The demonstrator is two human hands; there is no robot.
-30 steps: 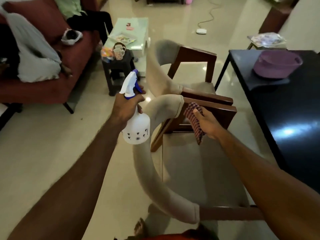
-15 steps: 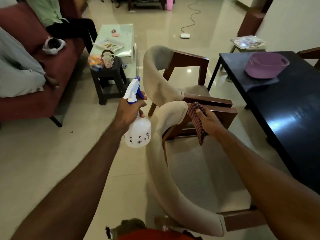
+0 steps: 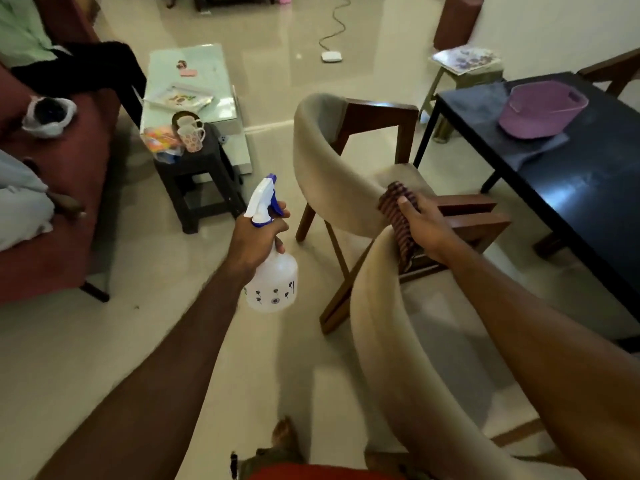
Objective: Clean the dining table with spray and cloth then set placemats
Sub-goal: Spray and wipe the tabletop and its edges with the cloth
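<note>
Both hands were full: my left hand (image 3: 254,237) gripped the neck of the spray bottle (image 3: 272,275) above the floor, a finger on its trigger, while my right hand (image 3: 427,226) clutched the striped cloth (image 3: 396,216) against the back of the near chair (image 3: 391,341). Off to the right stood the dark desk (image 3: 585,216), carrying a purple basin (image 3: 540,109).
</note>
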